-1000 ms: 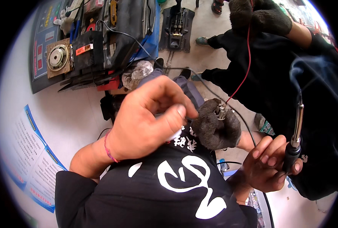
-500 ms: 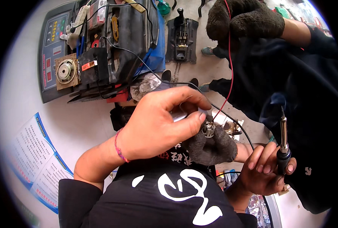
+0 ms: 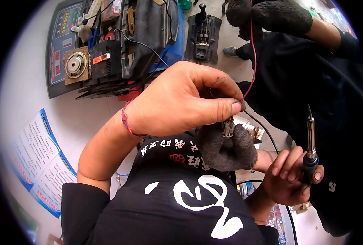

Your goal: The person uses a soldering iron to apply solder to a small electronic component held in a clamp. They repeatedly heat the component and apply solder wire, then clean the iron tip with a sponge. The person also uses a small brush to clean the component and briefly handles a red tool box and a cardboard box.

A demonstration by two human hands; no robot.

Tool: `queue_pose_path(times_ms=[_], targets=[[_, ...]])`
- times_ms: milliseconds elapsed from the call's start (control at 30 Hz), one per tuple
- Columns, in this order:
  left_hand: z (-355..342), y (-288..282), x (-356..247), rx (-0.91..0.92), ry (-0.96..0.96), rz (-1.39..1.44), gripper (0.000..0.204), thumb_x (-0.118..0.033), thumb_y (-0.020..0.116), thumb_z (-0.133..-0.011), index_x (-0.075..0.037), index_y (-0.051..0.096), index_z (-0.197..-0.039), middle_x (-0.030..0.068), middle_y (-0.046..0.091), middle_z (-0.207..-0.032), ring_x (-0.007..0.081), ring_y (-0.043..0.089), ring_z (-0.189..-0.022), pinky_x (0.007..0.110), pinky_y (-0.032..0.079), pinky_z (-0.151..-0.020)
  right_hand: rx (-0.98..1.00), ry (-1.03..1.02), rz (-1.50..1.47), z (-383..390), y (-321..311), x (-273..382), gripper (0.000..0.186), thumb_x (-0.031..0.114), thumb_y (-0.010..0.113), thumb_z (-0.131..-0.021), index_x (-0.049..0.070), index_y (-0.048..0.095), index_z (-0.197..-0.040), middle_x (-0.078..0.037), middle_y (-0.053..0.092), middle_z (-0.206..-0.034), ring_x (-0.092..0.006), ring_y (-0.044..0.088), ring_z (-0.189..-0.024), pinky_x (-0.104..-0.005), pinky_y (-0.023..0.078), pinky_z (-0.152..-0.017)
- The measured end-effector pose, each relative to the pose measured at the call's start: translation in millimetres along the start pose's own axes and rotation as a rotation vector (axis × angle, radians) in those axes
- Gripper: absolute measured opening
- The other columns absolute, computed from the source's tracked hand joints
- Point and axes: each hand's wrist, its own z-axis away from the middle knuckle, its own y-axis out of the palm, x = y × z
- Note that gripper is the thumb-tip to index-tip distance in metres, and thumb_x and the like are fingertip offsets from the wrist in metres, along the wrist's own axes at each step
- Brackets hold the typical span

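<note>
Left hand [image 3: 181,100]: thumb and forefinger pressed together, apparently pinching a thin wire [image 3: 211,89] that curls inside the palm; fingertips hide its far end. Right hand [image 3: 289,175]: fingers wrapped on the black handle of a soldering iron [image 3: 310,149], tip up, well right of the left fingertips.

Metal connector [image 3: 228,130] sits just below the left thumb, gripped by a co-worker's gloved hand [image 3: 218,153]. Red wire [image 3: 254,57] drops to the left fingertips from above; contact can't be told. Second gloved hand [image 3: 281,17] is up and right of the left hand, beside that wire.

Risks, my read: connector is hand-held, so a glove twitch could shift the joint. A tug from above could pull the red wire off. Left fingertips cover the joint, so a poorly aimed iron could burn thumb or glove. If the tip's hot, a careless right-wrist swing could singe the black clothing [image 3: 336,122] beside it.
</note>
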Motion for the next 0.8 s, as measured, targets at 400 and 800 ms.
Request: queue_pose_path(times_ms=[400,800], targets=[[11,-10,2,-0.03,0.089,0.282,0.02,-0.017,0.074,-0.09,0.002,0.071,-0.096,0.0104,0.068,-0.097,0.0163,0.064,-0.088,0.029,0.051,-0.079,0.145,0.14,0.07,-8,-1,1,0.026,0.03,0.059,-0.094,0.018,0.052,-0.116,-0.007,0.048,-0.076,-0.0171,0.048,-0.065,-0.0287,0.044,-0.052],[17,-15,7,-0.016,0.228,0.445,0.026,-0.024,0.077,-0.088,0.0,0.072,-0.094,0.0108,0.06,-0.092,0.0206,0.063,-0.082,0.032,0.05,-0.075,0.038,-0.066,0.018,-8,9,-18,0.032,0.021,0.07,-0.082,0.007,0.05,-0.104,-0.013,0.056,-0.063,-0.0156,0.056,-0.044,-0.0315,0.054,-0.041]])
